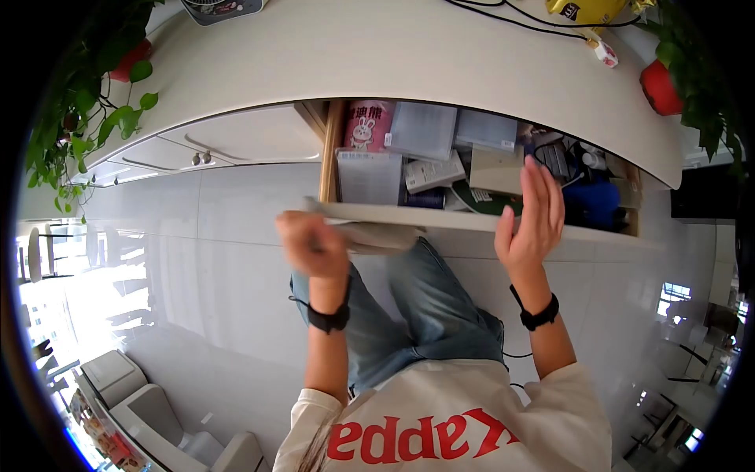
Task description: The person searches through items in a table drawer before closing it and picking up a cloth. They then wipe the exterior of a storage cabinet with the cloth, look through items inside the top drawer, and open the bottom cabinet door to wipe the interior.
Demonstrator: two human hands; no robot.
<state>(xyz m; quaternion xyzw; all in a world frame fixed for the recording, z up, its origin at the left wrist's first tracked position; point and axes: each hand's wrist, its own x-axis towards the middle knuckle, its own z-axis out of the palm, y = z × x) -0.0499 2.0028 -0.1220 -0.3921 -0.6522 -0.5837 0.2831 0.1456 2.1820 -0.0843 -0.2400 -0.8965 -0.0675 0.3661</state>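
Observation:
An open drawer (440, 217) extends from under the white counter, filled with clear plastic cases (421, 128), a pink packet (368, 126) with a rabbit picture, a white box (434, 171), a blue item (594, 203) and cables. My left hand (313, 242), somewhat blurred, is closed on a greyish cloth (373, 236) that hangs along the outside of the drawer front. My right hand (532, 211) is raised over the drawer's front edge with its fingers stretched out and nothing in it.
The white counter (354, 59) carries a potted plant (130, 63) at left, a red pot (661, 88) at right, black cables and a yellow packet (586, 11). Closed cabinet doors (236, 141) lie left of the drawer. An armchair (169, 421) stands at lower left.

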